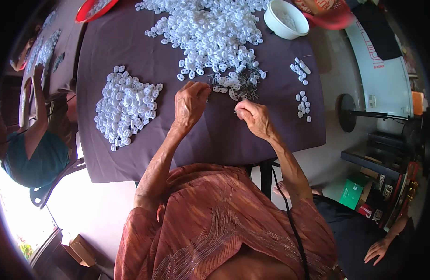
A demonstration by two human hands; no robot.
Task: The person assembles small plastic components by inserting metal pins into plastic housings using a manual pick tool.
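My left hand (191, 103) is closed just above the dark tablecloth, its fingertips pinched together; what they hold, if anything, is too small to name. To its right, my right hand (255, 118) is also closed in a pinch, with a tiny sliver at its fingertips that I cannot make out. Just beyond both hands lies a heap of thin grey metal pins (250, 84), mixed with white pieces. A large pile of small white oval plastic pieces with holes (210, 35) spreads toward the far edge. Left of my left hand sits a second pile of white pieces (125, 107).
A white tub (286, 19) stands at the far right, beside a red basket (334, 16). Small groups of white pieces (302, 103) lie near the right edge of the tablecloth (201, 144). Other people (35, 154) sit at left and lower right (376, 252). A black cable (289, 214) hangs over my lap.
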